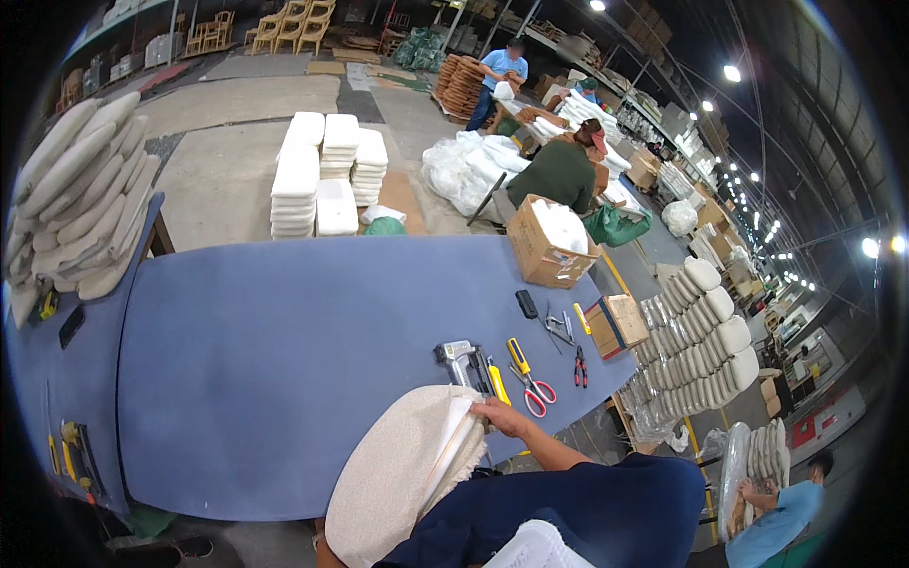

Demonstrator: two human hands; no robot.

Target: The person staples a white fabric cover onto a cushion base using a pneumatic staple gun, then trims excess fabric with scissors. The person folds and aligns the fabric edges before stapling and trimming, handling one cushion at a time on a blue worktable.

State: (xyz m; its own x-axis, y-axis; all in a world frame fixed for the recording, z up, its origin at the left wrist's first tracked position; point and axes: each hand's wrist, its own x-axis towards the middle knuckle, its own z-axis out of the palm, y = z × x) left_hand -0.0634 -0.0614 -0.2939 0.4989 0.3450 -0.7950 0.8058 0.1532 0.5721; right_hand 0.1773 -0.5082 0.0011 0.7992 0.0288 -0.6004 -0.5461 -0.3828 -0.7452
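Observation:
A round seat cushion [393, 464] in cream textured fabric is tilted at the near edge of the blue table [284, 331]. My right hand [502, 415] is closed on its upper right edge, where white padding shows inside a fold of the fabric. At the cushion's lower left edge only a sliver of my left hand [327, 554] shows; its fingers are hidden behind the cushion. Just beyond the cushion lie a grey staple gun [458, 355], a yellow utility knife [498, 381], a yellow-handled tool [518, 354] and red-handled scissors [538, 392].
Pliers [580, 367] and an open carton [549, 246] sit on the table's right side, with a smaller box [615, 325]. Stacked cushion covers [80, 189] stand at left. White pads [322, 175] and wrapped cushions [701, 331] stand beyond. Several people work around the hall.

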